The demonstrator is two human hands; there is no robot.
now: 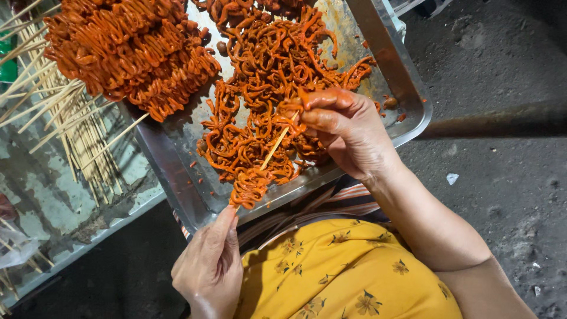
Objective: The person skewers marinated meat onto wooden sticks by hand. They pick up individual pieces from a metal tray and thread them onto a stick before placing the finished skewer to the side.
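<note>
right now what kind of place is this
Probably a street food stall or outdoor prep spot. A metal tray holds red marinated strips, a heap of filled skewers lies beside it, the ground is rough and dark, and the right hand threads a stick.

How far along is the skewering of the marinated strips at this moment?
Done: a large pile of filled skewers lies upper left. In hand: the left hand pinches the bottom of a partly loaded skewer while the right hand presses a strip onto it. Left: many loose strips cover the metal tray.
</note>
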